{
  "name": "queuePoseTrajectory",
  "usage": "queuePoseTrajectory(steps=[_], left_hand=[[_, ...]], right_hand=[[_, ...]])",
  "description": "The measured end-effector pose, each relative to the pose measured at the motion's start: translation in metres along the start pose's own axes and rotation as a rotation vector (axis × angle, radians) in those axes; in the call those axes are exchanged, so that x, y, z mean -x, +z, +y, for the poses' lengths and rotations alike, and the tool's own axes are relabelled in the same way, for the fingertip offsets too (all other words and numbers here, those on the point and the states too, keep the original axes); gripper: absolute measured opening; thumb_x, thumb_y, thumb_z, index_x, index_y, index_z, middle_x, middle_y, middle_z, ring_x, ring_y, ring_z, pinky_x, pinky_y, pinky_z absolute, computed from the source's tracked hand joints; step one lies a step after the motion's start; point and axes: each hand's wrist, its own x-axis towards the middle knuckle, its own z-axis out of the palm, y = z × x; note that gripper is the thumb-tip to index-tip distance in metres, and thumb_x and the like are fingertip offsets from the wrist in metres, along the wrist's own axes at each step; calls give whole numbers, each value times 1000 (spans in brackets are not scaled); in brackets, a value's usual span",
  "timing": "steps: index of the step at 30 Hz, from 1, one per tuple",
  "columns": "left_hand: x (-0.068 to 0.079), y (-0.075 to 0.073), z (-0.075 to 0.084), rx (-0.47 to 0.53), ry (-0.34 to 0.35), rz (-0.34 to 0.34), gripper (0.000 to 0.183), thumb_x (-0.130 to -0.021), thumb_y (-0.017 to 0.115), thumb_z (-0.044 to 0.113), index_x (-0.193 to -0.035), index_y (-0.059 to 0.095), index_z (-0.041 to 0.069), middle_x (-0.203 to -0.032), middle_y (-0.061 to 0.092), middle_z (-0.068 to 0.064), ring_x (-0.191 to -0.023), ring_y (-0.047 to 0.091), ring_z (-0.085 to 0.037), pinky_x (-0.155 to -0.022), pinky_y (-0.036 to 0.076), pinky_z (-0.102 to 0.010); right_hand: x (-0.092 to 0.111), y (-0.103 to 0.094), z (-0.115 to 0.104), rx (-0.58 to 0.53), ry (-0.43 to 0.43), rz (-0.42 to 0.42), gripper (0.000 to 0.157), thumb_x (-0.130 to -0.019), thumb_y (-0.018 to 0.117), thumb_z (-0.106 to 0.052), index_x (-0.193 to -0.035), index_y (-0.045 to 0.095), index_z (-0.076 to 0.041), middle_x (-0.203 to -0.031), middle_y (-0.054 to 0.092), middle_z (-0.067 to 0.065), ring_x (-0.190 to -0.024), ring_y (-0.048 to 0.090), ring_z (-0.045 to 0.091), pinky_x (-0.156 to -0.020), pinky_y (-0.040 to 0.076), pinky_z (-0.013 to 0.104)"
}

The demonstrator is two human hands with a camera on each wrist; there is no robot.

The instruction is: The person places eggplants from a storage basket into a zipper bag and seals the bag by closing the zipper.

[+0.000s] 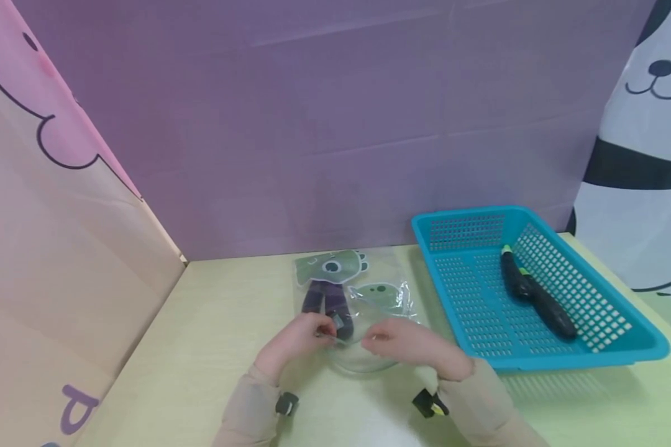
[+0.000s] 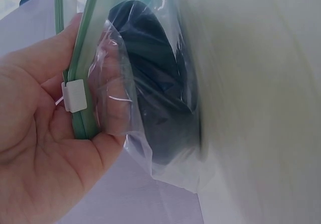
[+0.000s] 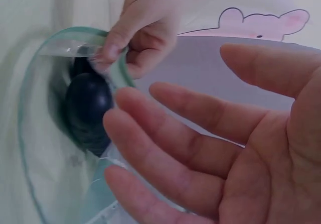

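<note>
Zip bag point(image 1: 371, 301), clear with green animal prints: there it was on my remote feed, lying near the back edge of the tabletop point(image 1: 201, 347), mouth gaping toward the front edge. Dark eggplants point(image 3: 89, 101) sat inside! And the left hand point(image 1: 299, 338) had its grasp, pinching the green zip strip point(image 2: 86, 38) right by its white slider point(image 2: 75, 96). The right hand point(image 1: 410, 341)? I saw its fingers point(image 3: 165, 171) released and spread, just beside that mouth. Over along the right edge, a turquoise basket point(image 1: 559, 362) held two more eggplants point(image 1: 550, 310), touching each other near its right wall.
</note>
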Motion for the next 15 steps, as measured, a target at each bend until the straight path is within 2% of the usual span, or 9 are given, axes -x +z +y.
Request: queuePoseTrajectory(steps=[3,7,11,15], left_hand=[[0,0,0,2,-8,-1,2,-84,66,7,-86,67,5,-84,68,-3,-80,62,-15,-74,52,-28],[0,1,-3,8,-17,-7,4,-87,65,10,-87,68,8,-84,68,-1,-77,61,-11,-72,51,-24],[-1,2,-5,8,-2,-6,5,-87,64,11,-88,68,8,-84,68,-1,-76,60,-10,-72,51,-23],[-1,3,-5,11,12,-3,6,-88,64,11,-88,68,7,-84,69,-2,-76,61,-11,-72,51,-23]], right_hand=[[3,-2,-3,0,-1,18,33,-96,52,-28,-109,65,-1,-94,69,6,-85,64,20,-75,54,37],[5,-4,-3,-1,-23,60,33,-96,52,-29,-109,65,-2,-94,69,5,-82,64,17,-73,54,33],[7,-8,-4,-18,-35,84,33,-96,52,-29,-110,64,-2,-95,69,6,-81,63,13,-72,53,27],[8,-12,-4,-43,-22,93,36,-97,51,-28,-114,62,1,-98,69,9,-83,64,15,-74,54,29]])
